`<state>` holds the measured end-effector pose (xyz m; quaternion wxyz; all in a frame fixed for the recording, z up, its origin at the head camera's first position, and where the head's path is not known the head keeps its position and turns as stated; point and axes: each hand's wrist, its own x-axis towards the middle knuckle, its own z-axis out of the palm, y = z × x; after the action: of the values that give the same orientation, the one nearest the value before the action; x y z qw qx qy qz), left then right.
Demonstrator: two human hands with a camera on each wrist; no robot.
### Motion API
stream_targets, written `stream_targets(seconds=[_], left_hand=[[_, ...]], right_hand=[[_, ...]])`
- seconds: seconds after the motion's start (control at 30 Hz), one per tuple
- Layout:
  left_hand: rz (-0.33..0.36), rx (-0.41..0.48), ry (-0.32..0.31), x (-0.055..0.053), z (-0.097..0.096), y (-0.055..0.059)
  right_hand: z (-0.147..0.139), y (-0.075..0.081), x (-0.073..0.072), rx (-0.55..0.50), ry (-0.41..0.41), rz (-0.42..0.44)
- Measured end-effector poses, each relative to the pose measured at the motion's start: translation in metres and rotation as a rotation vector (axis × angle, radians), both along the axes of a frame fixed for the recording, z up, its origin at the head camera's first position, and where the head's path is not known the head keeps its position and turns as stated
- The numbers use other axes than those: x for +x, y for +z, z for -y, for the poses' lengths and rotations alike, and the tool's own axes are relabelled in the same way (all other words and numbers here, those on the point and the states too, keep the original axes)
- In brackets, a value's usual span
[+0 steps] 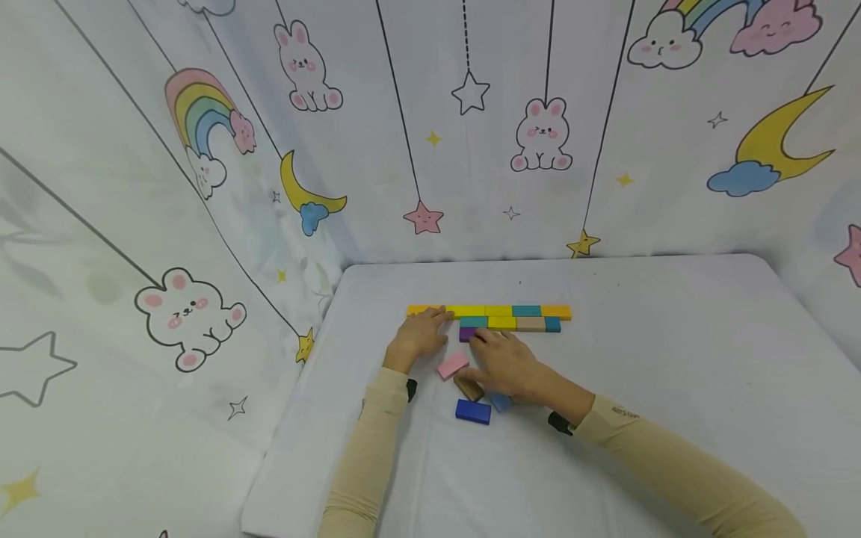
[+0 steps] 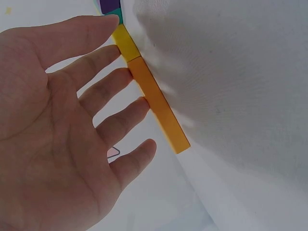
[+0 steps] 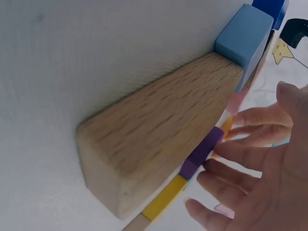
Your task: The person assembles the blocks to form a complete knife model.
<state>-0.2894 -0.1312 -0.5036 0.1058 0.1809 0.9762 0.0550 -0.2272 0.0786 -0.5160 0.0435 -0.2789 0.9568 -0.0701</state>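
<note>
A back row of yellow, orange and teal blocks (image 1: 466, 311) lies on the table, with a shorter row of blocks (image 1: 530, 323) against its near side. My left hand (image 1: 418, 333) rests its fingertips along the near side of the back row's left end, by the long orange block (image 2: 160, 106). Fairly straight fingers of my right hand (image 1: 506, 364) touch the purple block (image 1: 466, 335), which sits at the left end in front of the shorter row. Below that hand's thumb lie a pink block (image 1: 454, 365) and a brown block (image 1: 468, 388).
Nearer the front are a dark blue block (image 1: 473, 412) and a light blue block (image 1: 501, 402), partly covered by the right hand. A wooden block (image 3: 159, 130) lies close to the right wrist camera. Patterned cloth (image 1: 377, 149) hangs behind the white table (image 1: 673, 359).
</note>
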Motion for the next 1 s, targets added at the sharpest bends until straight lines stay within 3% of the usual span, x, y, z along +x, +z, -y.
stream_targets(seconds=[0.33,0.7,1.0], left_hand=[[-0.002,0.008,0.006,0.001,0.000,0.000],[0.003,-0.010,0.021,0.003,-0.001,0.000],[-0.003,-0.005,0.017,0.003,-0.002,0.002]], right_hand=[[0.004,-0.001,0.013,-0.094,0.040,0.020],[0.008,0.007,0.036,-0.083,0.111,0.081],[0.003,-0.002,0.041,-0.050,0.168,0.046]])
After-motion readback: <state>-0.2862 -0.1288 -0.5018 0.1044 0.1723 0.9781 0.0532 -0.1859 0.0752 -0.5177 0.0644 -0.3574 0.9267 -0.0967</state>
